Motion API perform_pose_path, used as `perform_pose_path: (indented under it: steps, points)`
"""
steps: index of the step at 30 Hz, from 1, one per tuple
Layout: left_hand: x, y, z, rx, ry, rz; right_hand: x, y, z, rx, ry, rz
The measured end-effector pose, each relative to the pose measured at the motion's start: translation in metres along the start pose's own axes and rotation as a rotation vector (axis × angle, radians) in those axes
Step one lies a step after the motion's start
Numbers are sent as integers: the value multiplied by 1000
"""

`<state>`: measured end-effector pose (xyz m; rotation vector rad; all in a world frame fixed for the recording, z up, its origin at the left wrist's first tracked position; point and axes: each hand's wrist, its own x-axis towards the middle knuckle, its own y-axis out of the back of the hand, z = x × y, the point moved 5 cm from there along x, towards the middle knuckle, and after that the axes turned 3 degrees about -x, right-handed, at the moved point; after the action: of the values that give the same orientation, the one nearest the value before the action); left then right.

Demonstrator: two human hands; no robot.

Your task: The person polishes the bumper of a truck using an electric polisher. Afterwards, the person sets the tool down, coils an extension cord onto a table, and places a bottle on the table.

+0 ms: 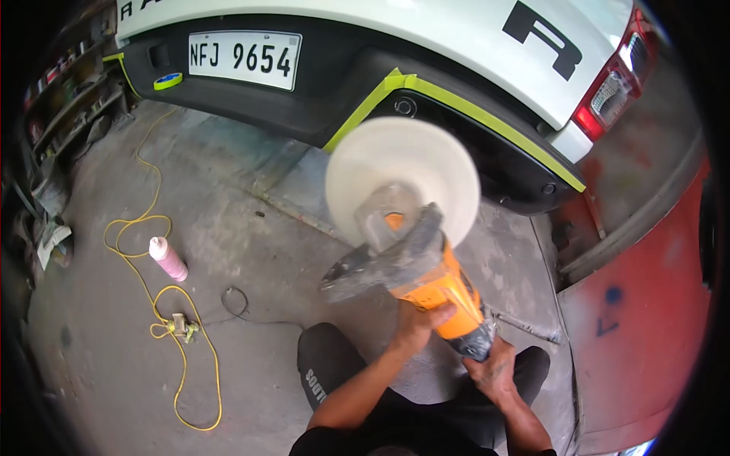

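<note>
An orange power polisher (441, 292) with a grimy dark front grip is held in front of me. My left hand (420, 325) is closed around the underside of its orange body. My right hand (494, 368) grips the dark rear end. The round off-white buffing pad (445, 163) faces the black rear bumper (327, 114) and hides part of its right corner. Whether the pad touches the bumper I cannot tell. Yellow-green masking tape (494, 118) borders the glossy black corner panel (494, 171).
A tape roll (168, 80) rests on the bumper, left of the licence plate (244, 61). On the concrete floor (251, 365) stand a pink bottle (168, 259) and a looping yellow extension cord (217, 380). A red panel (639, 334) is at right, cluttered shelves (72, 114) at left.
</note>
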<state>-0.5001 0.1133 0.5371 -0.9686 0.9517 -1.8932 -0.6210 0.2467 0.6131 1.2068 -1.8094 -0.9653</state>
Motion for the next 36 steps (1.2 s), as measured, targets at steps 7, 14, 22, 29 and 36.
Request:
perform_pose_path:
  steps: [7,14,22,29,36]
  points:
    - [-1,59,18,-134,-136,166,38,-48,0,-179,227,-47]
    - [-4,32,-10,223,73,125,8,-27,13,-13,125,-9]
    - [10,19,-19,69,20,-61,29,-5,3,-47,40,-205]
    - [12,80,-14,-433,-78,41,44,-39,-16,-272,107,-112]
    - [10,33,-18,-87,-22,-34,20,-21,12,-136,91,-25]
